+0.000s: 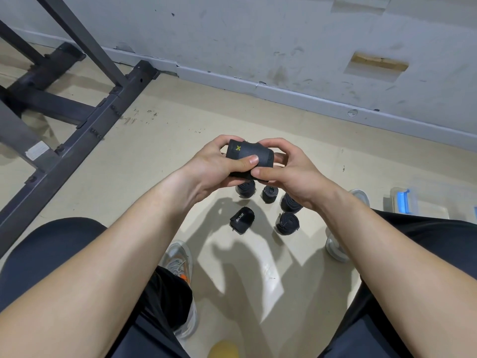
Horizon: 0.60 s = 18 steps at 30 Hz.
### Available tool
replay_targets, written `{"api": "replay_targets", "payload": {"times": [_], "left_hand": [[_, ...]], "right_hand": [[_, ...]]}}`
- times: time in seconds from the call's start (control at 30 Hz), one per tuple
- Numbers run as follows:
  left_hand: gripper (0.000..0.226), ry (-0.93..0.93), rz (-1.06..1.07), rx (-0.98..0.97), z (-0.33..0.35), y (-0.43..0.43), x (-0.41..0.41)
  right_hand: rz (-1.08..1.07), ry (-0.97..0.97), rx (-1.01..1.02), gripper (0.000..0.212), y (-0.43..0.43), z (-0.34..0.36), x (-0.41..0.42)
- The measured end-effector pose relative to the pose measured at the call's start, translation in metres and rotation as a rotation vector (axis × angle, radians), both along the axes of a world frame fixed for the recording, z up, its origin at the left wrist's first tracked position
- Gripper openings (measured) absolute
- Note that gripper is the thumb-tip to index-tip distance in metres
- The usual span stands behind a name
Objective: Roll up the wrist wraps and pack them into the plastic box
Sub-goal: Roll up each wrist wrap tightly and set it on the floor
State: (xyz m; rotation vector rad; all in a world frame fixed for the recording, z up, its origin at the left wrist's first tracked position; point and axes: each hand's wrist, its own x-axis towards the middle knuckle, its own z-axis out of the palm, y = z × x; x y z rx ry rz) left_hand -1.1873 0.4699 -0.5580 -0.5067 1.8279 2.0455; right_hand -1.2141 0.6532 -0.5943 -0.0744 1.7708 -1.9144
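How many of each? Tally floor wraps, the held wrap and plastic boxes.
Black rolled fabric wrist wraps on the floor: 5
Black wrist wrap gripped by left hand and right hand: 1
Clear plastic box, blue latch: 1
Total: 7

Dark steel frame (85, 120), bolted, white label (38, 150) on one beam. Right of the frame, scuffed grey wall (258, 34) with a rectangular hole (378, 63). Under the frame, beige floor (154, 140). Below and right of it, a grey shoe (178, 259) with orange trim.
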Motion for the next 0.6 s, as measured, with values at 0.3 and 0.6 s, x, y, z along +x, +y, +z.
{"api": "replay_targets", "payload": {"times": [0.3,0.6], "left_hand": [[0.042,-0.076,0.065,0.119,-0.001,-0.004,0.013],[0.08,0.181,-0.233,-0.463,-0.01,-0.034,0.036]], "right_hand": [[0.036,-0.223,-0.14,0.055,-0.007,-0.001,0.007],[0.077,-0.194,0.01,0.052,-0.023,0.004,0.027]]}}
